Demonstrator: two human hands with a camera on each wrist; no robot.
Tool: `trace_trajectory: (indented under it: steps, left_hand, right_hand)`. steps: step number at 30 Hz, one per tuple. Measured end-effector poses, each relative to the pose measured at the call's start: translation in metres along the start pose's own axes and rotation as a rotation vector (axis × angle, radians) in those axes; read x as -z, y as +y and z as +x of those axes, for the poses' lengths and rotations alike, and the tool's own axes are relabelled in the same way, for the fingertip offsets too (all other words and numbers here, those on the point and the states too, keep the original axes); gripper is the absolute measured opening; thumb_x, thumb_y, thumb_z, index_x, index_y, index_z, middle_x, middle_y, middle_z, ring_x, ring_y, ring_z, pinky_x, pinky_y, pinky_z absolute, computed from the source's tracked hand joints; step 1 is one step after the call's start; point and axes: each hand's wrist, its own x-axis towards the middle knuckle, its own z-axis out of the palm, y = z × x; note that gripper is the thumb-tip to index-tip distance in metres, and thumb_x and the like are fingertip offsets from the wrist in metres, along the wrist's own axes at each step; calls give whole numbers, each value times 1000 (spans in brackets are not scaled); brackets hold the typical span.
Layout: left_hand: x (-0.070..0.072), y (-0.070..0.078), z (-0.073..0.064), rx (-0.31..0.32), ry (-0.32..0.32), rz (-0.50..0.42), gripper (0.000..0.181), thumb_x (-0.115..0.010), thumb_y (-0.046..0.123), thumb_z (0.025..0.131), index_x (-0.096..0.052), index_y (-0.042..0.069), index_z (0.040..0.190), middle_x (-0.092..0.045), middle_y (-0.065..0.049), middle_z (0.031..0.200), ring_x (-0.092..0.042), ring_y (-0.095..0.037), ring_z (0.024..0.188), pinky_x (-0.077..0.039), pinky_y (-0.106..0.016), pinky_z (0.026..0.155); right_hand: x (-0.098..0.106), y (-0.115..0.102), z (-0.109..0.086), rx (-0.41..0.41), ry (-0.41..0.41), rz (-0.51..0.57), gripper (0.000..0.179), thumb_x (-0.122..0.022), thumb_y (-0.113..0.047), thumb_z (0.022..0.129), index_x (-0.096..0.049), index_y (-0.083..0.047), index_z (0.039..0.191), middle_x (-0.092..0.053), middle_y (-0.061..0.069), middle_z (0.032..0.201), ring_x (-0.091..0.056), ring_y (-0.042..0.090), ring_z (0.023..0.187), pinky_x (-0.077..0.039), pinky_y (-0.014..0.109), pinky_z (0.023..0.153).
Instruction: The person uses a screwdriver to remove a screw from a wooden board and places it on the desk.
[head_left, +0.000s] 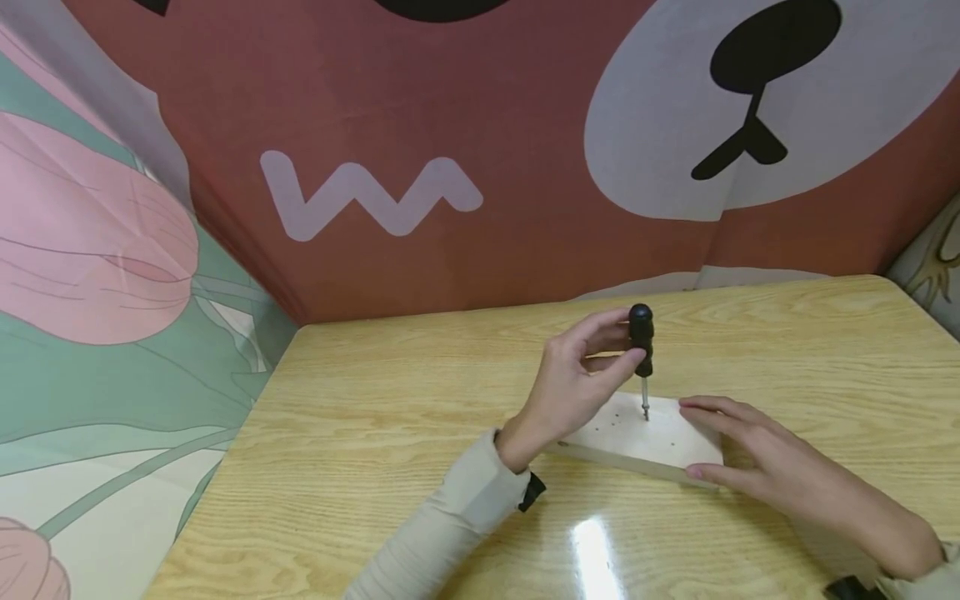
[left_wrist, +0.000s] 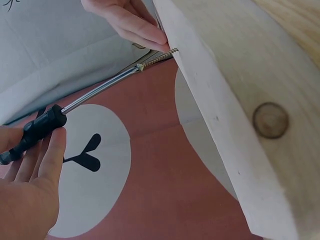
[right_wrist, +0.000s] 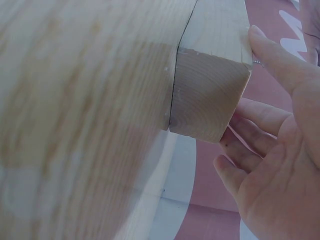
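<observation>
A pale wooden block lies on the table, with several small dark holes or marks in its top face. My left hand holds a black-handled screwdriver upright over it, thumb and fingers around the handle. In the left wrist view, the screwdriver tip meets the head of a long threaded screw. Most of the screw's thread shows above the wood, its point at the block's face. My right hand grips the block's right end, thumb on the near side and fingers on the far side, as the right wrist view also shows.
The light wood-grain table extends on all sides of the block. Behind it hangs a reddish-brown cloth with a cartoon face. A flower-patterned cloth hangs at the left.
</observation>
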Motion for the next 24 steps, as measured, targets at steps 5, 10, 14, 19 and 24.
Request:
trace_trajectory:
  steps: [5, 10, 14, 19, 24]
  left_hand:
    - [0, -1, 1, -15, 7, 28, 41, -67, 0, 92, -56, -4, 132, -68, -25, 117, -71, -30, 107, -61, -25, 84]
    - [1, -1, 0, -2, 17, 18, 38, -64, 3, 95, -58, -3, 132, -68, -24, 119, -71, -30, 106, -60, -23, 85]
    - [2, -1, 1, -9, 3, 31, 40, -65, 1, 94, -57, -3, 133, -67, -24, 120, -70, -31, 106, -60, -23, 85]
    - [1, -1, 2, -26, -1, 36, 40, -66, 0, 93, -57, -3, 132, -68, -24, 114, -71, -30, 102, -60, -22, 83]
    - [0, -2, 1, -24, 3, 10, 37, -65, 2, 95, -58, -3, 131, -68, -23, 114, -70, -27, 103, -61, -24, 84]
  right_hand:
    - [1, 0, 0, 6, -2, 4, 69, -83, -39, 77, -60, -8, 135, -58, 10, 135, -55, 32, 121, -48, 28, 88]
    - [1, 0, -1, 15, -13, 12, 66, -81, -37, 80, -60, -8, 135, -57, 10, 137, -54, 32, 121, -50, 31, 89]
    - [2, -2, 0, -2, -25, 7, 62, -78, -37, 84, -59, -8, 136, -56, 9, 138, -53, 30, 123, -49, 29, 90]
    - [2, -2, 0, -8, -34, 12, 62, -77, -37, 85, -59, -7, 136, -56, 10, 139, -53, 33, 124, -51, 45, 90]
    - [2, -2, 0, -13, -31, 10, 61, -77, -38, 85, -60, -7, 136, -57, 9, 138, -54, 32, 124, -51, 43, 90]
